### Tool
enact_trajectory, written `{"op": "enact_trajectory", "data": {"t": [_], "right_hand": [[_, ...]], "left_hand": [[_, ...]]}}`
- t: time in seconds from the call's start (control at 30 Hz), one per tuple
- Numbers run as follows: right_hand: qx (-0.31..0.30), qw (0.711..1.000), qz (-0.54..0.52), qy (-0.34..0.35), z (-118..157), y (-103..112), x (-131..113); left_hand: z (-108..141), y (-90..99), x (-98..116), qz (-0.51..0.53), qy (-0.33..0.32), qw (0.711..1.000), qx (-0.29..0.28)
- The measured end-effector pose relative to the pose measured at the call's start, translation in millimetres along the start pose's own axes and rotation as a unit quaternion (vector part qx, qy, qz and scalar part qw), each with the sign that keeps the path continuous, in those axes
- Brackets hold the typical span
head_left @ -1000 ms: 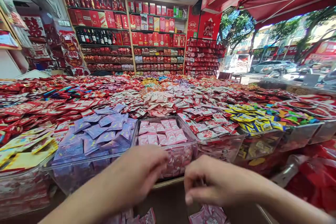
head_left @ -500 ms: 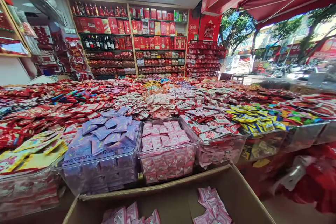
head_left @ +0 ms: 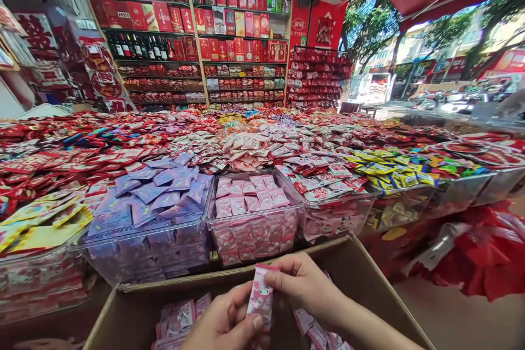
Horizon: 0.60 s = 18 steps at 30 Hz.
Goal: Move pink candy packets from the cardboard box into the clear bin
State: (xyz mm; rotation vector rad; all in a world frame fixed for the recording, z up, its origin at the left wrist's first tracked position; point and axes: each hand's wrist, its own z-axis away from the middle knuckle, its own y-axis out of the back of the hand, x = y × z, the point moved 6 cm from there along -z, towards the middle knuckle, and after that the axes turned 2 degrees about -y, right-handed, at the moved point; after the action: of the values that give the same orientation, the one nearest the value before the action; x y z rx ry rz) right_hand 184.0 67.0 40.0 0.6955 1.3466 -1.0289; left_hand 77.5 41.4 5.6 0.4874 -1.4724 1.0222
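Over an open cardboard box (head_left: 361, 279), my left hand (head_left: 229, 317) and my right hand (head_left: 301, 281) hold a small pink printed packet (head_left: 260, 296) between them. The left thumb and fingers grip its lower part, while the right thumb and fingers pinch its top edge. Similar pink packets (head_left: 180, 320) lie in the box at the left, and others (head_left: 318, 333) at the right, partly behind my right forearm. Just beyond the box stands a clear bin (head_left: 256, 213) filled with neatly lined pink packets.
Purple packets (head_left: 164, 191) fill a bin at the left, with yellow packets (head_left: 53, 224) farther left. Red and white packets (head_left: 324, 180) and yellow ones (head_left: 394, 172) sit to the right. Red plastic bags (head_left: 484, 257) hang at the right. Stocked shelves (head_left: 192, 38) stand behind.
Both hands have come into view over the box, holding a pink packet. The view has tilted down slightly, so the ceiling shows less and the bins sit higher in the picture.
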Motion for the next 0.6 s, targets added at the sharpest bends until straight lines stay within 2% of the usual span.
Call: {"op": "enact_trajectory", "data": {"t": [0.13,0.23,0.33,0.4,0.5,0.6], "right_hand": [[0.021,1.0,-0.016,0.009,1.1,3.2,7.2],[0.03,0.999,-0.002,0.025,0.2,3.6,14.4],[0.038,0.996,0.043,0.065,1.0,3.8,10.1],[0.046,0.994,0.058,0.081,3.0,5.4,5.7],[0.041,0.995,0.069,0.064,6.6,7.7,5.5],[0.006,0.991,0.12,0.053,8.6,6.0,10.3]], "left_hand": [[2.9,-2.7,0.0,-0.029,0.017,0.999,0.032],[4.3,-4.0,11.0,-0.068,-0.026,0.997,0.024],[5.6,-3.3,13.9,-0.149,-0.049,0.988,0.004],[6.2,2.4,10.5,-0.177,-0.041,0.983,0.028],[7.7,13.5,7.4,-0.18,-0.024,0.978,0.1],[8.3,16.5,10.2,-0.274,-0.022,0.955,0.11]]}}
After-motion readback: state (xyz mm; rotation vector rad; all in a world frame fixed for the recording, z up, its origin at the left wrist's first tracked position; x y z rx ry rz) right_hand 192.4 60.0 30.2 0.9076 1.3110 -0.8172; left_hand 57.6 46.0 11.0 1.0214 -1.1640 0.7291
